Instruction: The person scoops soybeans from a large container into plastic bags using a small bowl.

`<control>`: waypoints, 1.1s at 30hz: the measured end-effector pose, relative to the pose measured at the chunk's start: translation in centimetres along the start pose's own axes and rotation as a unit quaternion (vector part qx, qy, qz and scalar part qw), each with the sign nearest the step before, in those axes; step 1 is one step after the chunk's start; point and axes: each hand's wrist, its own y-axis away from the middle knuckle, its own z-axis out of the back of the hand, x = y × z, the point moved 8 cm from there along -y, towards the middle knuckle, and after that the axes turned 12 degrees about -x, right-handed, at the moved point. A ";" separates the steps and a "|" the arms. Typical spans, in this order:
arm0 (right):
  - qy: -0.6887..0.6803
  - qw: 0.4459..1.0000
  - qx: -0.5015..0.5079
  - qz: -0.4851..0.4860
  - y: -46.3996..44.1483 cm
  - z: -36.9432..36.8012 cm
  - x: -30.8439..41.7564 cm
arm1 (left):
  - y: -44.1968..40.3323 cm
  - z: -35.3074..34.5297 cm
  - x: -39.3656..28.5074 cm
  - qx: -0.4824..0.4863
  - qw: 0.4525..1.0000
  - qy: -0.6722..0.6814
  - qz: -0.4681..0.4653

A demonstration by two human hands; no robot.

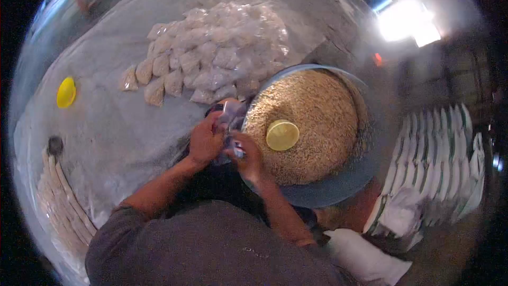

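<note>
Both of my hands are together in front of my body, at the left rim of a large round tub (323,197). My left hand (207,140) has its fingers closed on a clear plastic bag (230,114). Close beside it, my right hand (247,154) also grips the clear plastic lower down. Whether the bag holds anything cannot be made out. Brown grain (323,122) fills the tub, and a yellow bowl (282,135) rests on the grain, just right of my hands.
Beyond my hands lies a heap of filled clear bags (211,53) on a grey sheet (127,132). A yellow dish (66,92) is at far left, above long pale bundles (61,201). Stacked white sacks (428,164) stand right; another white sack (365,257) lies near my right side.
</note>
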 end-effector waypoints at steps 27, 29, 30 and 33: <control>-0.188 0.961 -0.177 0.095 8.6 19.4 1.8 | 10.4 -13.2 -14.9 0.498 0.830 0.195 -0.156; -0.135 0.971 -0.192 -0.033 8.5 21.2 -1.0 | 12.2 -16.0 -13.1 0.587 0.744 0.320 -0.012; -0.040 0.979 -0.198 0.000 9.9 21.0 2.8 | 12.3 -15.8 -12.7 0.611 0.717 0.334 0.013; 0.224 0.959 -0.172 0.014 12.2 21.6 4.7 | 12.4 -15.5 -11.3 0.617 0.760 0.192 -0.075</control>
